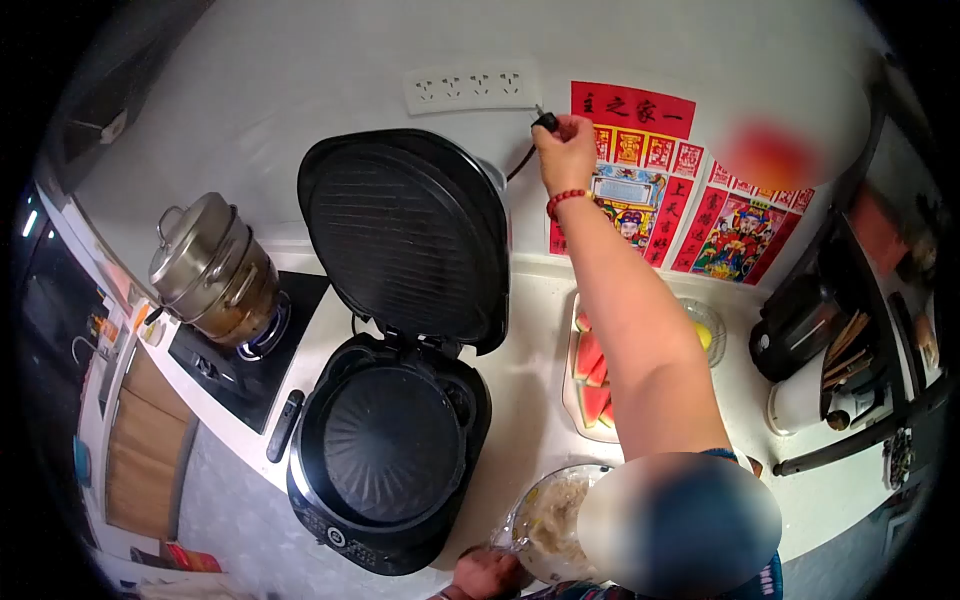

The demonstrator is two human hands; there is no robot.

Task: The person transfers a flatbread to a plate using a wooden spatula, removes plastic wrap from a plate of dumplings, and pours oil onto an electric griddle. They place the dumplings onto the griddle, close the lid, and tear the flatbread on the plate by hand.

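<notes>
My right hand (pixel 567 155), with a red bead bracelet on its wrist, pinches a black plug (pixel 545 122) on a dark cord. The plug's pins point up near the right end of the white socket strip (pixel 473 88) on the wall; I cannot tell whether they touch it. An electric griddle (pixel 395 440) stands with its ridged lid (pixel 405 240) raised. Low in view, my left hand (pixel 487 573) is curled at the left rim of a clear bowl (pixel 530 505) holding pale, wet-looking food; its fingers are partly hidden.
A steel steamer pot (pixel 215 270) stands over a lit burner on the black hob (pixel 225 375). Watermelon slices (pixel 592 375) lie on a tray under my right forearm. Farther right are a glass dish (pixel 708 325) with a yellow-green fruit, a black appliance (pixel 800 320) and a white container (pixel 795 400).
</notes>
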